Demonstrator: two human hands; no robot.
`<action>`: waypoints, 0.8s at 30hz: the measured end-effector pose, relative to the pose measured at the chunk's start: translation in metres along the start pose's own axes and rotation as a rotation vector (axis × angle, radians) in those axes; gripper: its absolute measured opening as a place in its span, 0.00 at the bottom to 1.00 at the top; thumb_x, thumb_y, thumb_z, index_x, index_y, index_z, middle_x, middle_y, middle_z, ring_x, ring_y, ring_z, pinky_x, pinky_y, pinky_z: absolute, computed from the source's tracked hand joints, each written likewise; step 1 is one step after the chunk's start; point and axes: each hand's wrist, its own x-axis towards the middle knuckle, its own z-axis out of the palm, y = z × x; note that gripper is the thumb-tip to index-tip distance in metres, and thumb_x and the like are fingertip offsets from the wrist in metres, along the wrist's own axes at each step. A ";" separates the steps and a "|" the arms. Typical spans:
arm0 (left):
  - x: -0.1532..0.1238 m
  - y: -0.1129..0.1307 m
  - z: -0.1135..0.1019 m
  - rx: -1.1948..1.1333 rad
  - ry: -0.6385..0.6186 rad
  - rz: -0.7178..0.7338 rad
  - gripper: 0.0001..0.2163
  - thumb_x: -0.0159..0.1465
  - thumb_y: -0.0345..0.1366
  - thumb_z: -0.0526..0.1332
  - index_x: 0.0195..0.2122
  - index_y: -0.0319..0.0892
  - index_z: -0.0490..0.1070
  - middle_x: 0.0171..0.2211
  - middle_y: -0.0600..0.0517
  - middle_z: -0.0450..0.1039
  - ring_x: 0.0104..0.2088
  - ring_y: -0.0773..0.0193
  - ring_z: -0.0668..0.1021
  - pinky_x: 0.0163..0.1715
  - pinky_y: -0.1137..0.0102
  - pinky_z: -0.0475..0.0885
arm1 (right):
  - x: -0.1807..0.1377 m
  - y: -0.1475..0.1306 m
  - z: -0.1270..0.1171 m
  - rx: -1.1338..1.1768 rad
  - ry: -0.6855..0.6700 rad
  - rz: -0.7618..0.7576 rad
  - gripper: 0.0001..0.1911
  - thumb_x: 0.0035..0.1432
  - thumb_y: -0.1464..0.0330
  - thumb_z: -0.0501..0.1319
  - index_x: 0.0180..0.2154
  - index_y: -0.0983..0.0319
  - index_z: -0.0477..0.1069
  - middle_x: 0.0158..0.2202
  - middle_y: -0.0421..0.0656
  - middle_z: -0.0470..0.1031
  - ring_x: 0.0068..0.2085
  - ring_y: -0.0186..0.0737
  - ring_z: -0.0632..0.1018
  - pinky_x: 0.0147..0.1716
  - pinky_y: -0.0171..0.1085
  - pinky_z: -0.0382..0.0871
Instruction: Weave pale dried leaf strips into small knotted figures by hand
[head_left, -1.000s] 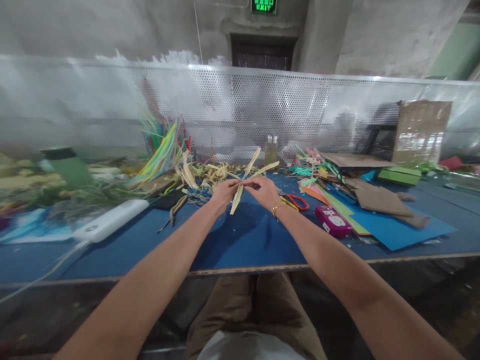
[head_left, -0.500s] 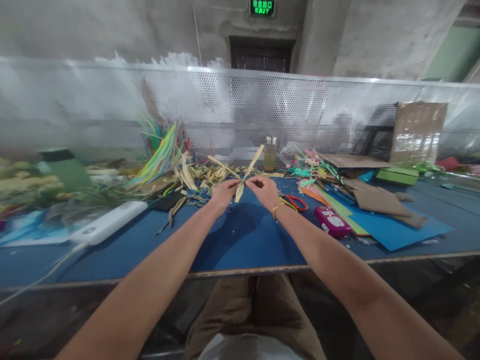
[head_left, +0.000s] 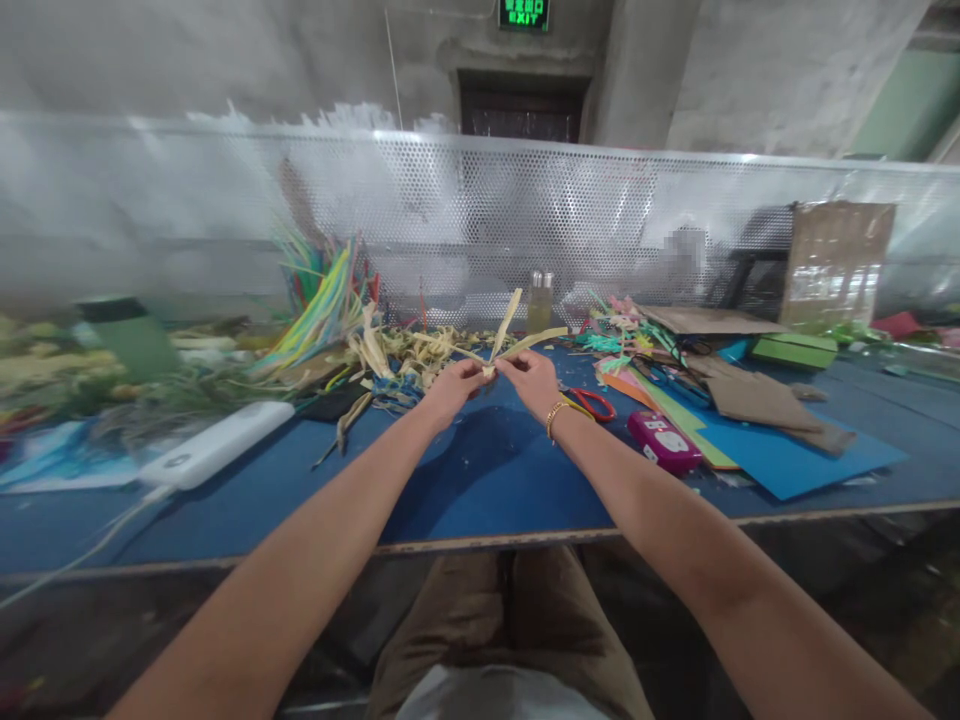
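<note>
Both of my hands meet above the middle of the blue table, pinching strips of dried husk (head_left: 507, 318) that look like corn husk. My left hand (head_left: 454, 388) is closed on the lower left of the strips where they cross. From the other side, the fingertips of my right hand (head_left: 529, 376) pinch the same crossing. One strip stands up, one spreads right over my right fingers, and a thin one slants left. A short pale end pokes out below the fingertips. Just behind my left hand lies a heap of dried husks (head_left: 412, 352).
Orange-handled scissors (head_left: 594, 404) and a magenta box (head_left: 663, 442) lie right of my hands, before coloured paper (head_left: 795, 455) and cardboard (head_left: 757, 395). On the left are a white power strip (head_left: 221, 443), a green bottle (head_left: 131, 335) and colourful stems (head_left: 322, 300). A perforated screen (head_left: 420, 220) stands behind.
A strip now fans out to the right above my right hand. The tail hanging below the fingers has shortened to a small folded end. My hands have barely moved.
</note>
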 end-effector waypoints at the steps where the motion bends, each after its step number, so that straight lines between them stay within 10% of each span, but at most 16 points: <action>1: 0.001 0.000 0.000 -0.003 0.002 0.002 0.12 0.48 0.41 0.68 0.30 0.40 0.72 0.23 0.55 0.68 0.22 0.71 0.67 0.23 0.74 0.60 | 0.000 0.001 0.000 0.000 -0.009 0.002 0.10 0.47 0.63 0.65 0.22 0.63 0.73 0.21 0.40 0.73 0.23 0.34 0.70 0.25 0.33 0.64; 18: 0.002 -0.003 0.002 -0.373 -0.006 -0.136 0.15 0.43 0.38 0.73 0.23 0.40 0.67 0.20 0.57 0.65 0.21 0.74 0.66 0.22 0.76 0.61 | 0.001 -0.001 0.002 0.180 -0.112 0.075 0.07 0.46 0.64 0.63 0.25 0.62 0.73 0.27 0.40 0.76 0.32 0.37 0.76 0.36 0.36 0.70; 24: 0.002 0.000 0.001 -0.428 0.014 -0.198 0.14 0.42 0.34 0.72 0.22 0.39 0.66 0.19 0.58 0.64 0.20 0.75 0.66 0.21 0.76 0.60 | -0.001 -0.009 -0.004 -0.097 -0.120 -0.192 0.05 0.49 0.68 0.62 0.24 0.62 0.74 0.25 0.40 0.74 0.29 0.35 0.73 0.33 0.34 0.66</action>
